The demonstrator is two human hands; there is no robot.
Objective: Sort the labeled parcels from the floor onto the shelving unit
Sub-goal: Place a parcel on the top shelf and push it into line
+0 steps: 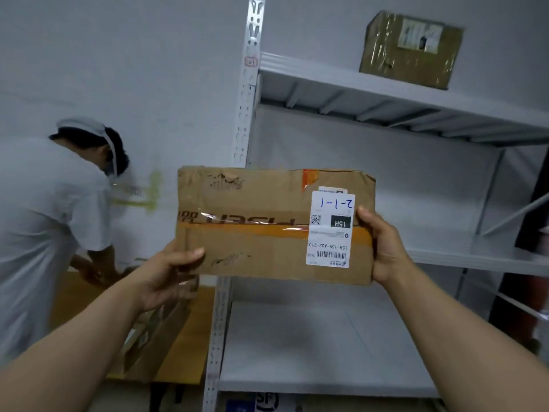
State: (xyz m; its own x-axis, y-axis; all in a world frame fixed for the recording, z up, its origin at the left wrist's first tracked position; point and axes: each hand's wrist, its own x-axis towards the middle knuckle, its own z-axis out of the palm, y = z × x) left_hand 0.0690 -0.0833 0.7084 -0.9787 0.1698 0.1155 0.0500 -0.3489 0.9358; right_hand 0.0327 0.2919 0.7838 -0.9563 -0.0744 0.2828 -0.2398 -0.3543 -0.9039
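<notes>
Two bare forearms rise from the bottom corners of the frame and meet at a flat cardboard parcel (pixel 252 227) held up in the middle of the picture, in front of the shelving and clear of every shelf. The left hand (pixel 166 272) grips the parcel's lower left corner, its thumb laid across the front face and its fingers hidden behind. The right hand (pixel 383 248) grips the right edge, thumb up along the side and fingers curled round the back. The parcel's front is scuffed and crossed by orange tape, and a white label (pixel 331 230) near its right end shows blue handwritten figures and a printed "15H", all upside down. Behind and below the parcel stands the white shelving unit (pixel 326 337), filling the right half of the frame, with its perforated upright post (pixel 246 114) running up the centre. At the bottom edge, under the lowest shelf, blue-and-white packaging (pixel 267 401) shows partly. At lower left lie more brown cartons (pixel 166 337), and beyond them, at the left edge, another person (pixel 44 218) in a light shirt bends over. At upper right, a taped brown box (pixel 411 49) with a torn label sits on the top shelf against the pale wall (pixel 118 55).
</notes>
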